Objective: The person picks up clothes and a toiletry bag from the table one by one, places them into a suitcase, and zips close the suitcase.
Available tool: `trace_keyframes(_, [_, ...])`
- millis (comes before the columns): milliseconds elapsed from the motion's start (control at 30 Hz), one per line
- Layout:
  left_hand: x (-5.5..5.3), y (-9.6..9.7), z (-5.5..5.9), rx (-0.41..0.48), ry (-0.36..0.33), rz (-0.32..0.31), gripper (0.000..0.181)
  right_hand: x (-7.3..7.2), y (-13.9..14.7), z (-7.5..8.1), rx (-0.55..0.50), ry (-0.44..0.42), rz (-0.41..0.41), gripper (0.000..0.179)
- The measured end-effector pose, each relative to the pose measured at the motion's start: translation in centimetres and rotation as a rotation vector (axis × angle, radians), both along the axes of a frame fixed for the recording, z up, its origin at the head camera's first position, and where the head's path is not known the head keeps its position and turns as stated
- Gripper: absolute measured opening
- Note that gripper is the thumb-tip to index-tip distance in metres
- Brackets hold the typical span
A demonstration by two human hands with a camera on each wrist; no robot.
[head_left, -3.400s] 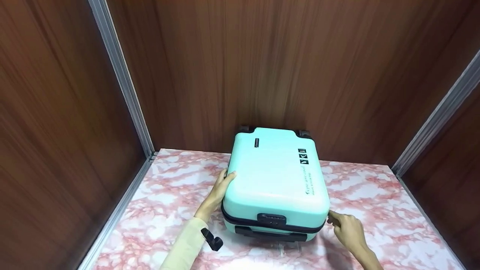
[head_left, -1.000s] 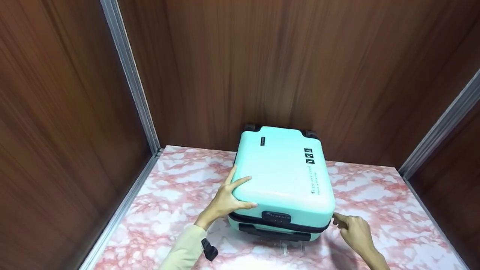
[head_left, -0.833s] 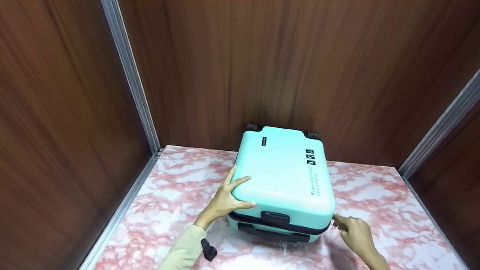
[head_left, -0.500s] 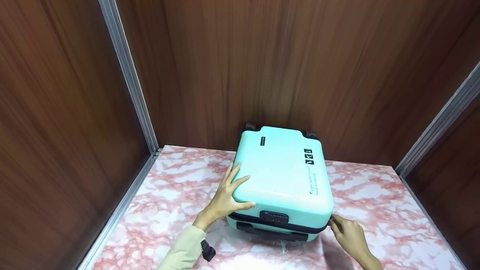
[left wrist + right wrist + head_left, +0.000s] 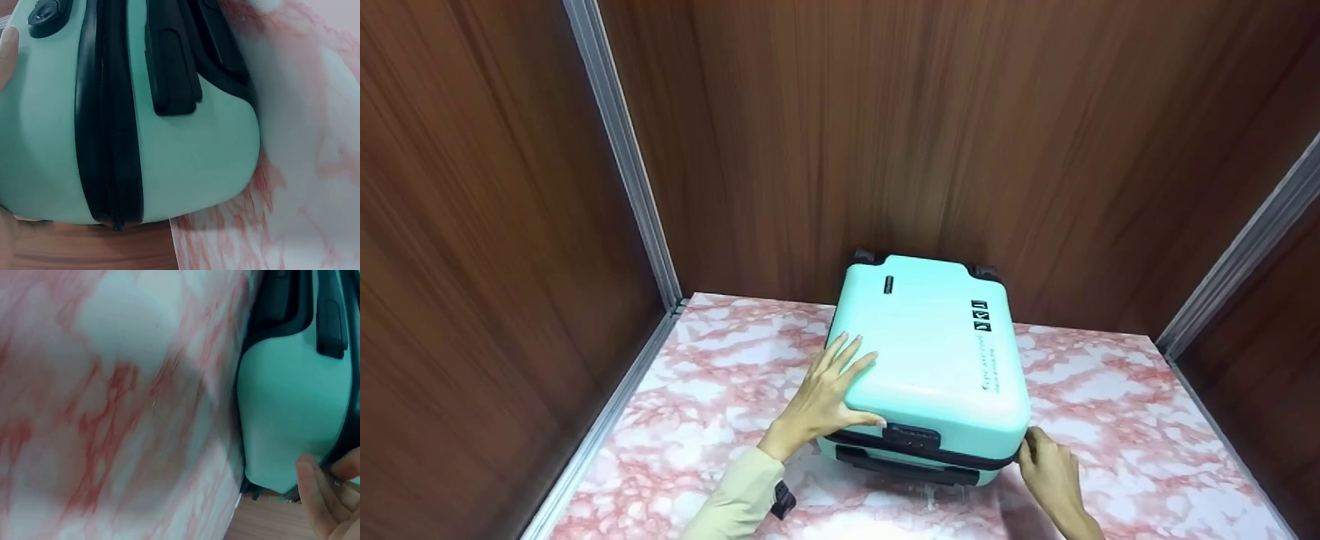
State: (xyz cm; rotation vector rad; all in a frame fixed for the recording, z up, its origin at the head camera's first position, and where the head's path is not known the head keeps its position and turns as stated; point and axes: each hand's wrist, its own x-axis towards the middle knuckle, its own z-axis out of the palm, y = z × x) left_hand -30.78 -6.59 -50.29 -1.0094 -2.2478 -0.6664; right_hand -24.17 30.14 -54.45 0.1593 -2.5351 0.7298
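A mint-green hard-shell suitcase (image 5: 930,337) lies flat on the table, its black carry handle (image 5: 907,466) and combination lock (image 5: 912,436) facing me. My left hand (image 5: 821,397) rests on the near left corner, fingers spread over the lid and thumb along the front beside the lock. My right hand (image 5: 1050,469) is at the near right corner, thumb and fingers pinched together at the black zipper band (image 5: 109,112). In the right wrist view, a small metallic bit, seemingly the zipper pull (image 5: 337,482), shows between those fingers.
The tabletop (image 5: 720,375) has a pink and white marble pattern. A brown wood-grain panel (image 5: 825,135) stands behind the suitcase, close to its wheels (image 5: 864,256). More panels with metal corner rails (image 5: 622,150) enclose the left and right sides.
From gripping the suitcase's left side, my left hand has come onto the near corner with spread fingers, then slid slightly right. My right hand has shifted left, closer against the right corner.
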Motion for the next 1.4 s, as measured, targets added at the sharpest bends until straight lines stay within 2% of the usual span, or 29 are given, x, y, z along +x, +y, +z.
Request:
trace_keyframes(233, [0.6,0.9,-0.8,0.014,0.03,0.07,0.086,-0.4,0.4,0.2,-0.02,-0.077,-0.02,0.011])
trace_keyframes(367, [1.1,1.8,-1.0,0.013,0.042,0.104,0.085,-1.0,0.9,0.3,-0.007,-0.052,-0.031,0.009])
trace_keyframes(533, [1.2,2.4,-1.3,-0.006,0.086,0.145,0.083,-1.3,1.4,0.2,0.007,-0.026,-0.023,0.018])
trace_keyframes(700, [0.9,2.5,-1.3,-0.024,0.127,0.161,0.083,-0.8,2.0,0.4,-0.003,-0.048,0.022,0.01])
trace_keyframes(933, [0.6,2.5,-0.8,-0.039,0.163,0.165,0.083,0.9,2.6,1.2,0.03,-0.11,0.022,0.037])
trace_keyframes(1033, [0.6,2.4,-0.6,-0.041,0.17,0.18,0.082,1.6,2.6,1.4,0.034,-0.14,0.037,0.037])
trace_keyframes(1200, [0.5,2.3,-0.5,-0.041,0.16,0.186,0.082,1.7,2.5,1.3,0.049,-0.12,0.041,0.033])
trace_keyframes(1400, [0.5,2.3,-0.7,-0.031,0.143,0.171,0.083,2.0,2.6,1.1,0.091,-0.061,0.075,0.038])
